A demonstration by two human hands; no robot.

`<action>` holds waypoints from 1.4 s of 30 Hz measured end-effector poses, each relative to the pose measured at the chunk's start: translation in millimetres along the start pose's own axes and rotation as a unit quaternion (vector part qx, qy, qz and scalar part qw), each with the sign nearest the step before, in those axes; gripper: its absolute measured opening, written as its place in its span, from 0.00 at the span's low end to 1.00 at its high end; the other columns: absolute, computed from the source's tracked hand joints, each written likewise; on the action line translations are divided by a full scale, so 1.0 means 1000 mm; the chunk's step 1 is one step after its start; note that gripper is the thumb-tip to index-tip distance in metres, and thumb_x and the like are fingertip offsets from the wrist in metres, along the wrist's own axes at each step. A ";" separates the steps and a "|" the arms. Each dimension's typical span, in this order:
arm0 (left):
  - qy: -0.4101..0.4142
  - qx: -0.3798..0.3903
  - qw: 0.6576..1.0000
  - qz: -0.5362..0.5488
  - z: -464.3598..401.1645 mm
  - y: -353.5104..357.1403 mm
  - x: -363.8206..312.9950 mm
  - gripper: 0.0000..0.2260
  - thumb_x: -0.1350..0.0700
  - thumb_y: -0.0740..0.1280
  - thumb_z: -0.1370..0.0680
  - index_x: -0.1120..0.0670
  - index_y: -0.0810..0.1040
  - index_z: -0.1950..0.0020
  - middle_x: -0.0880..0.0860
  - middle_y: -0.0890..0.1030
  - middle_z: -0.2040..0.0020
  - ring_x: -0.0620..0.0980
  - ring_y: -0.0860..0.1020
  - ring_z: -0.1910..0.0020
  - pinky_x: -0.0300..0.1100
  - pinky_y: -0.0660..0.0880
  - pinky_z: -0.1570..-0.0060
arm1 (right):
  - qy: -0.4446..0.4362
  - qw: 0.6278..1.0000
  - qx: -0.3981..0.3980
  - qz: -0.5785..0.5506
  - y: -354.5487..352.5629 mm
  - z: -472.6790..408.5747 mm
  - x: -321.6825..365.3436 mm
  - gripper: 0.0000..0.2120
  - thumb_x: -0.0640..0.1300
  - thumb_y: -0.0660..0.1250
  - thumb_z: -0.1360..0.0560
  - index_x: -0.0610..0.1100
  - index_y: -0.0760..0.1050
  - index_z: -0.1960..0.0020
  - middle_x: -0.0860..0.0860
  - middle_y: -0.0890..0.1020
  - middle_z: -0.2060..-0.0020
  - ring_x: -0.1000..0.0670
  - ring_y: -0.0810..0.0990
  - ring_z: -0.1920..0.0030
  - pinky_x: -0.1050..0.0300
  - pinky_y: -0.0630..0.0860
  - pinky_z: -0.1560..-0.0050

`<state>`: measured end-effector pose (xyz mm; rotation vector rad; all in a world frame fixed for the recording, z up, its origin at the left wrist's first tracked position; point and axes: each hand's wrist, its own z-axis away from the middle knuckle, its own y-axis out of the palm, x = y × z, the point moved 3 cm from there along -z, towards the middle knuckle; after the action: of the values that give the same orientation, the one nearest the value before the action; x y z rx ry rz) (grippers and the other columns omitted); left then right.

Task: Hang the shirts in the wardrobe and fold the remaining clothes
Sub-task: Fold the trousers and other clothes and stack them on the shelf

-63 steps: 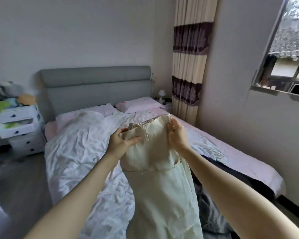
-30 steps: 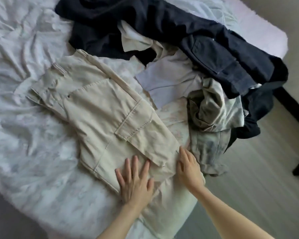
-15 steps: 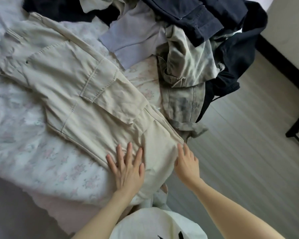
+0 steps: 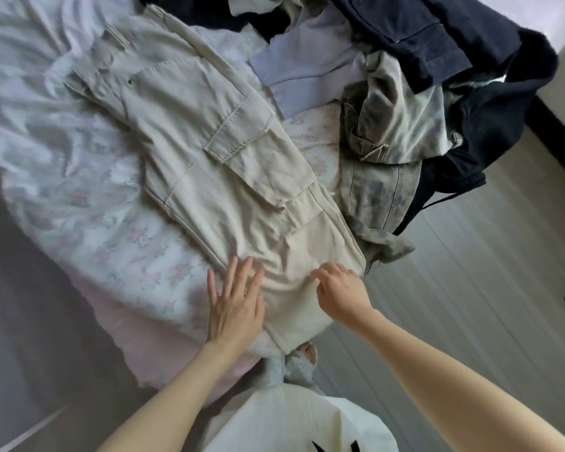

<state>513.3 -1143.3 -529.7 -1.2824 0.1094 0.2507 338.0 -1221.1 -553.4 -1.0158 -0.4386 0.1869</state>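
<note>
While your left hand (image 4: 234, 306) is lying flat with straight, spread fingers on the lower leg of the beige cargo trousers (image 4: 222, 164), your right hand (image 4: 341, 295) is resting on the same leg beside it, fingers bent down onto the cloth; whether they are pinching a fold I cannot tell. The trousers are lying spread on the floral bedsheet (image 4: 111, 207), their hem end drooping over the bed's near edge just in front of you. Their long axis is running diagonally, with the waistband pointing away toward the upper left and the leg ends pointing back at you. You are dealing with soft, light woven cloth that is probably creasing easily and sliding a little on the sheet, so I judge you are best taking hold at the hem corners and folding up toward the waistband, minding the bulky flap pocket (image 4: 242, 132). Just beside the trousers on the right, a heap of unsorted clothes (image 4: 405, 102) is waiting.
</note>
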 end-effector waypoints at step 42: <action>-0.283 -0.040 0.903 0.322 -0.414 -0.157 0.370 0.37 0.42 0.74 0.35 0.57 0.65 0.33 0.54 0.73 0.37 0.51 0.73 0.43 0.43 0.69 0.48 | -0.313 0.926 -0.098 0.190 -0.172 -0.506 0.242 0.30 0.44 0.55 0.24 0.44 0.51 0.24 0.49 0.55 0.25 0.49 0.50 0.25 0.49 0.43 0.27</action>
<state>934.2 -1534.2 -582.4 -1.1739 0.0193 1.1972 768.2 -1619.7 -569.6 -1.2256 -0.8492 0.8451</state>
